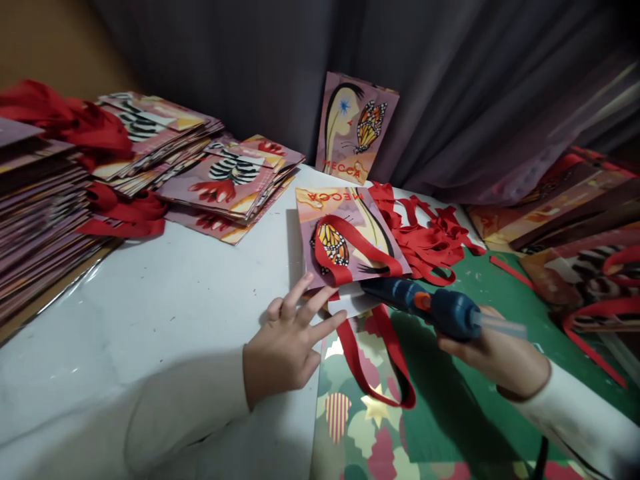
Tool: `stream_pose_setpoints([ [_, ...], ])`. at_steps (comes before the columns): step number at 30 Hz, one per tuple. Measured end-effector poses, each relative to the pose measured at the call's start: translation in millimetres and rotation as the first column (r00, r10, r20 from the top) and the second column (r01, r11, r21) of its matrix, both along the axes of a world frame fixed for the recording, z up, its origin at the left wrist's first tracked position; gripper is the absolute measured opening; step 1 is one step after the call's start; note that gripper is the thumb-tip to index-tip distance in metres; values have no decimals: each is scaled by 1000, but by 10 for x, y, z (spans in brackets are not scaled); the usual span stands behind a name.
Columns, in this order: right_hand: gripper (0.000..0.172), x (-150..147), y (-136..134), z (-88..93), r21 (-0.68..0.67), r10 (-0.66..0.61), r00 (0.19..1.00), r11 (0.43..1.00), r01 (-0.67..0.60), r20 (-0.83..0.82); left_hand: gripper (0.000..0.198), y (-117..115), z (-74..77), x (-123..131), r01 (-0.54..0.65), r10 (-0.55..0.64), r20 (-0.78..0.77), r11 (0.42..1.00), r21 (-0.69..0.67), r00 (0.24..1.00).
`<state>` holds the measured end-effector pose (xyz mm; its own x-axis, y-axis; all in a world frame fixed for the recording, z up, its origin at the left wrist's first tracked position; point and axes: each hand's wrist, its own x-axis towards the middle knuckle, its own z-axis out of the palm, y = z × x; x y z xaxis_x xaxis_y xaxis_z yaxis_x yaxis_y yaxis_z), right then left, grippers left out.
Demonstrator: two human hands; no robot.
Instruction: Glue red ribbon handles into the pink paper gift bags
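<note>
A printed paper gift bag (310, 230) with a butterfly picture lies with its mouth toward me. One red ribbon handle (360, 230) loops over its upper face, and another red ribbon (353, 360) hangs from the mouth toward me. My left hand (290, 340) has its fingers stretched and spread, the tips at the left part of the bag's mouth. In my right hand (493, 350) is a dark blue glue gun (450, 310), a clear glue stick jutting from its back. Its nozzle points into the bag's mouth, so the tip is hidden.
Behind the bag, another bag (350, 127) stands upright against the dark curtain (250, 60). Loose red ribbons (430, 237) lie to its right. Stacks of folded bags (45, 220) fill the left side. More bags (590, 260) stand at right, beside a green sheet (450, 407).
</note>
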<state>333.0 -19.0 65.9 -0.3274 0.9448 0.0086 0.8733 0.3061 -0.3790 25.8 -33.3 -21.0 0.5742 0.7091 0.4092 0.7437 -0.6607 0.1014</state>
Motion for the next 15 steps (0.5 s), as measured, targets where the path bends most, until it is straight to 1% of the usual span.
stream_pose_setpoints([
  [5, 13, 17, -22, 31, -11, -33, 995, 999, 34, 98, 64, 11, -31, 0, -1, 1, -14, 1000, -14, 1000],
  [10, 16, 66, -4, 28, 59, -14, 975, 998, 1, 221, 59, 17, -53, 12, 6, -6, -15, 1000, -27, 1000],
  [15, 7, 38, -26, 86, 108, -25, 942, 994, -11, 334, 56, 14, -38, 18, 1, -3, -27, 998, -62, 1000],
])
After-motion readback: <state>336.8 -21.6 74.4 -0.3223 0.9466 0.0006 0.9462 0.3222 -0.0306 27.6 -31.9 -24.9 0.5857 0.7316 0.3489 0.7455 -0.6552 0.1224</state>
